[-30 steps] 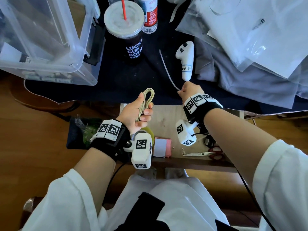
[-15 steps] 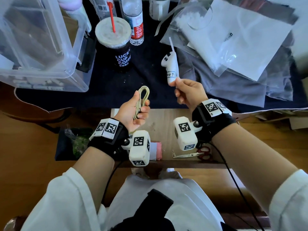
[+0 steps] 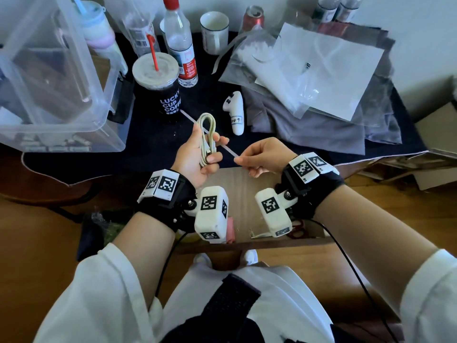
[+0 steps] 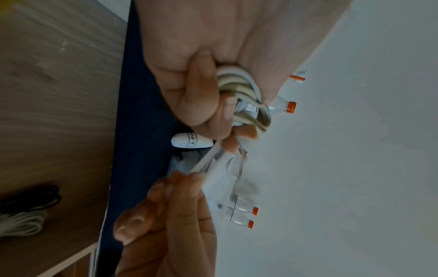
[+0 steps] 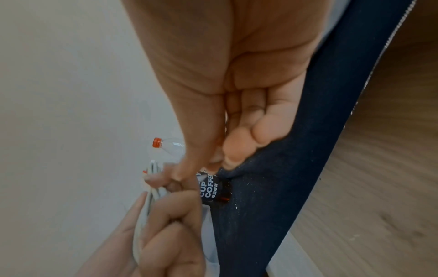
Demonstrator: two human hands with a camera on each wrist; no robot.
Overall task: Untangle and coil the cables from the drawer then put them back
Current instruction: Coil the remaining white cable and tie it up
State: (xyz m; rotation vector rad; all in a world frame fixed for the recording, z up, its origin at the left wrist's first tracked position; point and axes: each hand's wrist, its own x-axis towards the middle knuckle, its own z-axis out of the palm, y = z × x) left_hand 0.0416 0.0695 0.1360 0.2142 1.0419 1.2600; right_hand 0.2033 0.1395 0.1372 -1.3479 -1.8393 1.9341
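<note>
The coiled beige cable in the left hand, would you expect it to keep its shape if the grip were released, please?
Probably not. The coiled beige cable shows nothing binding its loops except the left hand, so they would likely spring apart. It looks light and floppy. The thin white tie strip, pinched by the right hand, stays fairly straight, so it seems stiffer.

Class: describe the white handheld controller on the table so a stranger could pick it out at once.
Start at the tall black coffee cup with the red straw. Just right of it, on the dark cloth, lies the white controller. Unlike the bottles and mug behind, it lies flat and bears a handwritten label.
</note>
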